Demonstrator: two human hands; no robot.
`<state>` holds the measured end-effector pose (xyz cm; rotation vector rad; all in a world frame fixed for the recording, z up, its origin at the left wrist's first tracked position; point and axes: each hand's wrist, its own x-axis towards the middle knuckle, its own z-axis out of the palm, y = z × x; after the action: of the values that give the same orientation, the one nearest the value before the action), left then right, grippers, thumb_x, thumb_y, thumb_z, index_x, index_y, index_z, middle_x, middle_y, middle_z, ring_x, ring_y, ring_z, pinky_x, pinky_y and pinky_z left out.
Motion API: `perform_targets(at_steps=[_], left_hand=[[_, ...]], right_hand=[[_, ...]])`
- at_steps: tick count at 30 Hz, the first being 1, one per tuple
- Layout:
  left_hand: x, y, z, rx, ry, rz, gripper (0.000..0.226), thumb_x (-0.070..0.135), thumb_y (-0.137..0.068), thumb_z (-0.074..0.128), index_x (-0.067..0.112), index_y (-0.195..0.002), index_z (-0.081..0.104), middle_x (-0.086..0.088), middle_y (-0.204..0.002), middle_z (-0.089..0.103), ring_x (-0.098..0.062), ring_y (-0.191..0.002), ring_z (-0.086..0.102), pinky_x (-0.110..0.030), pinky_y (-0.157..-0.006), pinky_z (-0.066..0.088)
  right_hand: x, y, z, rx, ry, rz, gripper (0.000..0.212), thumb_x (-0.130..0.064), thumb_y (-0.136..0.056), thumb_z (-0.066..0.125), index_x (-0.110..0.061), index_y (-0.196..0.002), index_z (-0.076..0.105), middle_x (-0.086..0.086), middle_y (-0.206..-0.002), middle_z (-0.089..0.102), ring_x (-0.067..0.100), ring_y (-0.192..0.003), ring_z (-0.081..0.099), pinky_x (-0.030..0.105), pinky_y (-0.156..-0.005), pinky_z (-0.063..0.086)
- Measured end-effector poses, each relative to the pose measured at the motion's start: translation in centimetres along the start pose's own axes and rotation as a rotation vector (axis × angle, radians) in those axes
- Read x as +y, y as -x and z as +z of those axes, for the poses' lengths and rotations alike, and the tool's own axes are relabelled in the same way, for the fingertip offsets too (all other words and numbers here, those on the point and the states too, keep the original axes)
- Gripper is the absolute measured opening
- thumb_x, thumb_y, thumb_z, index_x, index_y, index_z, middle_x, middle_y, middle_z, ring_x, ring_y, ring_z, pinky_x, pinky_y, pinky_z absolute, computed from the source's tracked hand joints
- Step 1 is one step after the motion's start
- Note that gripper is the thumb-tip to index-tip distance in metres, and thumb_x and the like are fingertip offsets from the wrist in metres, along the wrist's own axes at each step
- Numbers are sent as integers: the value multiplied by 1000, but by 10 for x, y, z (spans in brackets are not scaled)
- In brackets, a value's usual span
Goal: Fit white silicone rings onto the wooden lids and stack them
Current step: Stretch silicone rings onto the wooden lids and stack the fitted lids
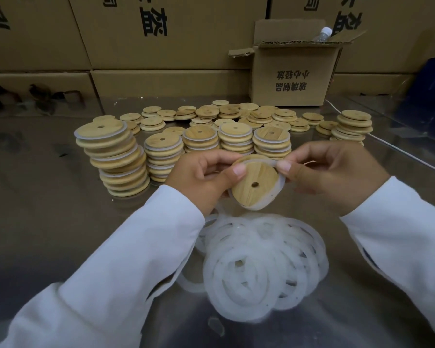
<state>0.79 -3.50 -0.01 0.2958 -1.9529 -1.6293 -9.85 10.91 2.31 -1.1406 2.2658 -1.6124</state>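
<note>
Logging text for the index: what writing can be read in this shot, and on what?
"玻璃制品": on the small open box, upside down.
"小心轻放": same box, upside down.
Large black characters on the cartons behind: upside down and cropped, not reliably readable.

Lettering here is all printed in black on brown cardboard, and all of it stands upside down. On the small open brown cardboard box (293, 71) at the back right there are two lines of Chinese, which turned round read 玻璃制品 and 小心轻放. Behind it, the big brown cardboard carton in the middle of the wall (176, 41) carries two heavy characters; one looks like 益, the other I can't settle. Above them is a cropped 司. The big brown carton at the right (392, 38) shows the same pair and another cropped 司. The brown carton at far left (30, 38) shows only a cut-off, unreadable character.
</note>
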Motion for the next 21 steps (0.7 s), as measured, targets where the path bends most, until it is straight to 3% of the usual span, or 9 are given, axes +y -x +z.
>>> perform_targets(at_steps=[4, 8, 11, 14, 18, 21], left_hand=[[-5, 3, 4, 24, 29, -41, 13, 5, -81, 62, 16, -85, 67, -4, -81, 69, -14, -75, 64, -41, -80, 54], [-10, 2, 8, 96, 110, -110, 9, 8, -83, 61, 15, -85, 67, -13, -84, 68, -30, -78, 63, -52, -79, 52], [-12, 1, 9, 97, 205, -167, 11, 9, -84, 59, 16, -81, 66, -4, -76, 71, -23, -78, 68, -41, -75, 57], [-11, 2, 11, 43, 221, -207, 11, 8, -85, 58, 16, -81, 66, 1, -71, 72, -15, -72, 69, -32, -68, 58], [-11, 3, 13, 49, 110, -173, 12, 9, -86, 59, 17, -82, 68, -3, -76, 72, -21, -79, 68, -42, -79, 56], [-11, 5, 11, 41, 8, -88, 9, 11, -85, 60, 13, -89, 68, -8, -83, 70, -20, -81, 67, -38, -80, 55]], right_hand=[[4, 3, 6, 4, -14, -35, 11, -19, -77, 69, -24, -67, 67, -7, -66, 66, 1, -60, 58, 16, -64, 50], [9, 8, 18, 165, 16, -89, 8, -27, -74, 67, -30, -67, 63, -12, -68, 66, 3, -65, 61, 14, -64, 49], [11, 10, 24, 264, 117, -139, 6, -30, -76, 64, -30, -70, 62, -18, -65, 62, -4, -67, 59, 5, -58, 42], [14, 10, 23, 292, 196, -180, 9, -25, -80, 63, -28, -72, 62, -20, -66, 60, -6, -74, 57, 7, -60, 44], [14, 12, 27, 223, 270, -238, 9, -22, -81, 62, -26, -73, 61, -20, -68, 59, -4, -82, 55, 5, -63, 42], [13, 12, 28, 164, 277, -223, 17, -20, -82, 62, -30, -69, 57, -19, -70, 59, -5, -81, 55, 1, -62, 39]])
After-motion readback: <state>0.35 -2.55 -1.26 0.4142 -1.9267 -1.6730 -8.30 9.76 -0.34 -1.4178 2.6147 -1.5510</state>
